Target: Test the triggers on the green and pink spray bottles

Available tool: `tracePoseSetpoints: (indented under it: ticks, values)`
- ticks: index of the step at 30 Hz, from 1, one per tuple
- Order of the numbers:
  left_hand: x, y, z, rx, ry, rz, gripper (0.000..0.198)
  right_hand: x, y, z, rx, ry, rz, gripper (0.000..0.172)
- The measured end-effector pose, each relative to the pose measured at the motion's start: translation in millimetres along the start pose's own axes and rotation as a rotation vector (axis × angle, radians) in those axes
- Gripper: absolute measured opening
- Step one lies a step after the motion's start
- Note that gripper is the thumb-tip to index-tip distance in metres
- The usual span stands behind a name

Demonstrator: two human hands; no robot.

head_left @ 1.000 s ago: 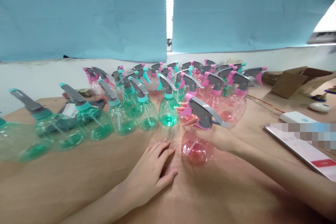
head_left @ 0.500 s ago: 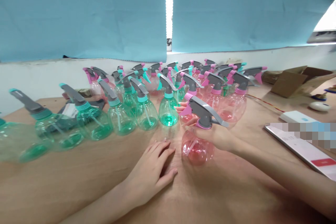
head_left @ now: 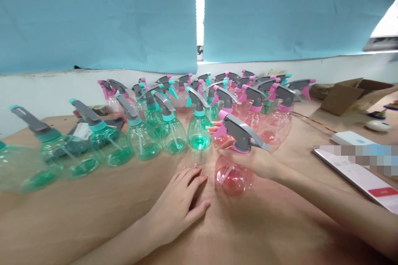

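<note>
A clear pink spray bottle (head_left: 234, 180) with a grey head and pink trigger stands upright on the wooden table, close in front of me. My right hand (head_left: 251, 160) is closed round it just below the collar, coming from the right. Its palm is partly covered by the bottle, and some fingertips show left of the head, near the trigger. To the left, my left hand (head_left: 178, 198) lies palm down on the table, fingers apart and holding nothing. Just beyond the hands stands a green spray bottle (head_left: 199, 130) with a teal collar.
More green bottles (head_left: 144, 140) form a row at the left, and pink ones (head_left: 276, 126) crowd behind on the right. A tablet-like device (head_left: 357, 178), a white box (head_left: 353, 137), a mouse (head_left: 378, 126) and an open cardboard box (head_left: 342, 97) lie at the right. Blue curtains (head_left: 99, 16) hang behind.
</note>
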State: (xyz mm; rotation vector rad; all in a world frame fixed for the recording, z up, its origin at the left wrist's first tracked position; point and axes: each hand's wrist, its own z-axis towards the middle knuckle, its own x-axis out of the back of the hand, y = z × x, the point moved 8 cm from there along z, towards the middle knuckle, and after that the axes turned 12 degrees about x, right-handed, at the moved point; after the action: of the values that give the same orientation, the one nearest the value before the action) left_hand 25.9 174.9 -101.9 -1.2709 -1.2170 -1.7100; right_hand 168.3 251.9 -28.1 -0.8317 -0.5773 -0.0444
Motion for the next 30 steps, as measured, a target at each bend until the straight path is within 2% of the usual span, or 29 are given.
tracePoseSetpoints:
  ticks: [3,7,13,16,21,26,30]
  values:
    - [-0.7,0,1,0.002,-0.007,0.009,0.045,-2,3,-1,-0.041,-0.011,0.07,0.022]
    - [-1.5,0,1,0.004,-0.017,0.01,0.045,-1,3,-1,-0.054,-0.007,0.085,0.024]
    - [-1.0,0,0,0.007,-0.018,0.015,0.046,-2,1,0,-0.032,-0.026,0.116,0.044]
    - [-0.9,0,0,0.001,-0.009,0.018,0.045,-4,5,0,-0.037,-0.043,0.138,0.039]
    - [-1.5,1,0,-0.002,-0.015,0.016,0.044,-3,12,-4,-0.08,-0.033,0.199,0.014]
    - [0.5,2,0,-0.003,-0.01,0.016,0.043,0,-2,-3,-0.007,-0.057,0.186,0.012]
    - [0.6,1,1,-0.007,-0.001,0.013,0.042,0,0,-2,-0.026,-0.05,0.194,0.017]
